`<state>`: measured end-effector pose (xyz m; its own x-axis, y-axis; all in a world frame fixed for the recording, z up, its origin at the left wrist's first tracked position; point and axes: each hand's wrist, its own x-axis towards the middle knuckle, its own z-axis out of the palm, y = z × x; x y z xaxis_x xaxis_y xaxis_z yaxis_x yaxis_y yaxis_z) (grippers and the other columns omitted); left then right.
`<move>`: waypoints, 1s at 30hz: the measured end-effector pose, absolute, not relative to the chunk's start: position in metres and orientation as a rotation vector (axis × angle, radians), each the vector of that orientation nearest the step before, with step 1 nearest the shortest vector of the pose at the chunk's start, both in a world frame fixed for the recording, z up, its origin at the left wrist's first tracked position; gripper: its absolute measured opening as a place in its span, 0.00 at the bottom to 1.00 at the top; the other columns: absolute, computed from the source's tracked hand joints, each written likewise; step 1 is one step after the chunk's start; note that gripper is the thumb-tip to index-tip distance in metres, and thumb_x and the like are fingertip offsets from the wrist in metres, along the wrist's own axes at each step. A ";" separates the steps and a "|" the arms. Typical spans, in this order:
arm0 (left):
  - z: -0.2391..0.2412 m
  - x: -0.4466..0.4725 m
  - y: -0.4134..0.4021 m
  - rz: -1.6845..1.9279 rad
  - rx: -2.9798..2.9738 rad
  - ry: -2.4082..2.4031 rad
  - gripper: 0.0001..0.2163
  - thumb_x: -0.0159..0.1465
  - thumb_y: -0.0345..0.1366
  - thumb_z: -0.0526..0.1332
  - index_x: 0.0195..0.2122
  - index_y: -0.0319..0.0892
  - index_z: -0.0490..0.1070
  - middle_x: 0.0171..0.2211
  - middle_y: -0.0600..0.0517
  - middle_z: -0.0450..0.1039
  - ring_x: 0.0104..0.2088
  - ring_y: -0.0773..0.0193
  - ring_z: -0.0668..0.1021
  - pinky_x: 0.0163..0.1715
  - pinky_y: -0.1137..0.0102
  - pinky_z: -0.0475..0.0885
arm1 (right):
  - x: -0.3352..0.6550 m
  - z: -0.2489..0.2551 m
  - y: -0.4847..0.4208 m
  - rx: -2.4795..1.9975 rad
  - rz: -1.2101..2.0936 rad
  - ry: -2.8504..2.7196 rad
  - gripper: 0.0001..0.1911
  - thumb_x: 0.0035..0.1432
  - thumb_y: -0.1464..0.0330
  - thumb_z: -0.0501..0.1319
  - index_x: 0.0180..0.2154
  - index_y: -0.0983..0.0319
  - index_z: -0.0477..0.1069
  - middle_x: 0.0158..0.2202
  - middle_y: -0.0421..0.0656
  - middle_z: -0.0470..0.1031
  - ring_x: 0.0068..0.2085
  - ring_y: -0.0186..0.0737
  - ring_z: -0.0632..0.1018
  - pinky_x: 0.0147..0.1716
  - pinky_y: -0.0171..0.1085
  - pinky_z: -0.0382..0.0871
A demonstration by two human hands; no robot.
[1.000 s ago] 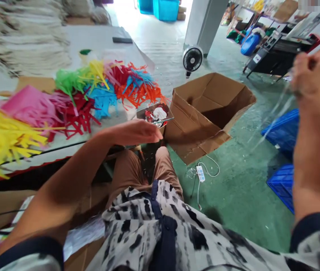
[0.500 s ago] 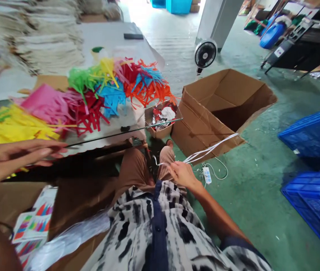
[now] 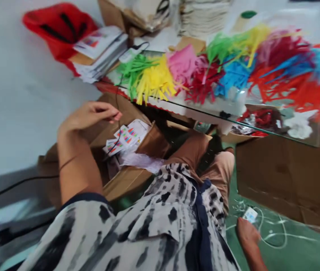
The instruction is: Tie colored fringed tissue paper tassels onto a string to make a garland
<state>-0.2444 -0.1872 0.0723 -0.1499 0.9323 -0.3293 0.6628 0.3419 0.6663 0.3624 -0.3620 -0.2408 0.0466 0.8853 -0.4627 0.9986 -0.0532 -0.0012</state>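
Observation:
My left hand (image 3: 90, 114) hangs above a cardboard box (image 3: 130, 182), beside the wall. Its fingers are loosely bent, with a gap between thumb and fingers, and nothing shows in them. A thin black cord (image 3: 117, 99) runs close to its fingertips. Inside the box lie printed cards (image 3: 127, 135) with coloured tassel pictures and a bundle of clear plastic film (image 3: 143, 161). Low on the right, my right hand (image 3: 249, 233) is closed around white cords (image 3: 230, 227), blurred, whose strands stick out to both sides. A white power strip (image 3: 250, 214) on the floor appears just beyond it.
Tissue tassels in several colours, among them a yellow tassel (image 3: 156, 79), lie along the glass-edged table (image 3: 205, 114). A small box of red and silver bits (image 3: 257, 120) sits under the glass corner. A large carton (image 3: 278, 180) stands right; a red bag (image 3: 60, 32) is at upper left.
The view has swung left, bringing the wall and red bag in. My left hand has moved from the tassels at the table edge to above the box. My right hand is lower, at my side.

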 end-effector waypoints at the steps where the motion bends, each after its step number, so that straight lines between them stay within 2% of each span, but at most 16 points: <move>1: 0.068 -0.250 -0.191 0.490 1.391 1.887 0.25 0.61 0.60 0.69 0.42 0.40 0.79 0.40 0.58 0.83 0.41 0.69 0.76 0.49 0.68 0.73 | 0.367 -0.242 -0.348 1.978 -0.495 1.909 0.22 0.54 0.68 0.54 0.10 0.60 0.66 0.16 0.52 0.68 0.19 0.55 0.77 0.20 0.44 0.63; 4: 0.039 -0.266 -0.199 0.456 1.426 1.859 0.24 0.64 0.59 0.66 0.39 0.38 0.78 0.35 0.59 0.80 0.38 0.71 0.73 0.43 0.72 0.70 | 0.365 -0.227 -0.301 1.920 -0.444 1.944 0.23 0.60 0.68 0.52 0.16 0.59 0.73 0.24 0.56 0.75 0.27 0.59 0.82 0.22 0.46 0.65; 7: -0.008 -0.274 -0.203 0.375 1.454 1.853 0.25 0.60 0.60 0.66 0.36 0.38 0.79 0.31 0.56 0.78 0.33 0.69 0.73 0.35 0.73 0.67 | 0.316 -0.192 -0.252 1.808 -0.377 2.195 0.22 0.69 0.64 0.51 0.30 0.59 0.80 0.35 0.58 0.79 0.39 0.58 0.82 0.29 0.45 0.70; 9: -0.039 -0.276 -0.207 0.252 1.491 1.787 0.25 0.57 0.60 0.66 0.34 0.38 0.80 0.28 0.54 0.77 0.30 0.67 0.73 0.32 0.72 0.66 | 0.254 -0.171 -0.222 1.715 -0.512 2.469 0.19 0.71 0.61 0.53 0.38 0.59 0.81 0.38 0.54 0.79 0.41 0.52 0.81 0.35 0.43 0.72; 12: -0.075 -0.276 -0.217 0.235 1.558 1.678 0.23 0.61 0.58 0.63 0.34 0.39 0.79 0.29 0.53 0.77 0.31 0.64 0.73 0.33 0.72 0.67 | 0.143 -0.159 -0.193 1.356 -0.936 2.822 0.17 0.73 0.63 0.53 0.41 0.59 0.81 0.41 0.50 0.80 0.44 0.46 0.80 0.43 0.40 0.72; 14: -0.091 -0.277 -0.225 0.283 1.587 1.634 0.22 0.63 0.56 0.62 0.34 0.39 0.79 0.30 0.52 0.78 0.31 0.64 0.74 0.34 0.72 0.68 | 0.074 -0.166 -0.185 1.149 -1.071 2.894 0.13 0.73 0.64 0.56 0.48 0.53 0.81 0.48 0.44 0.81 0.50 0.40 0.80 0.48 0.35 0.71; 17: -0.104 -0.279 -0.233 0.379 1.591 1.631 0.20 0.66 0.53 0.61 0.37 0.39 0.79 0.32 0.51 0.79 0.33 0.63 0.76 0.36 0.71 0.69 | -0.002 -0.187 -0.185 0.996 -1.197 2.924 0.13 0.72 0.66 0.60 0.54 0.53 0.79 0.52 0.42 0.80 0.52 0.37 0.79 0.52 0.33 0.71; 20: -0.114 -0.280 -0.239 0.449 1.587 1.660 0.17 0.66 0.49 0.61 0.37 0.39 0.79 0.34 0.51 0.80 0.35 0.62 0.78 0.38 0.71 0.69 | -0.042 -0.207 -0.188 0.949 -1.257 2.920 0.13 0.70 0.66 0.62 0.53 0.55 0.79 0.52 0.43 0.80 0.51 0.39 0.80 0.52 0.34 0.71; 24: -0.125 -0.273 -0.249 0.528 1.555 1.644 0.14 0.67 0.46 0.60 0.37 0.40 0.79 0.34 0.51 0.80 0.36 0.62 0.79 0.38 0.71 0.70 | -0.060 -0.217 -0.191 0.915 -1.309 2.911 0.08 0.67 0.67 0.65 0.46 0.55 0.81 0.50 0.42 0.80 0.49 0.39 0.80 0.48 0.34 0.72; 30: -0.150 -0.252 -0.270 0.743 1.403 1.849 0.14 0.67 0.49 0.61 0.39 0.41 0.74 0.38 0.50 0.79 0.38 0.62 0.79 0.35 0.72 0.70 | -0.046 -0.204 -0.185 0.971 -1.367 2.945 0.08 0.67 0.70 0.62 0.39 0.57 0.81 0.43 0.43 0.80 0.46 0.39 0.79 0.47 0.34 0.69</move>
<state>-0.2518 -0.2696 -0.1502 -0.1778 0.9671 -0.1821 0.5721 0.2521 0.7805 -0.0457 -0.1854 -0.2036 -0.8078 0.5892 -0.0154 0.3921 0.5177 -0.7604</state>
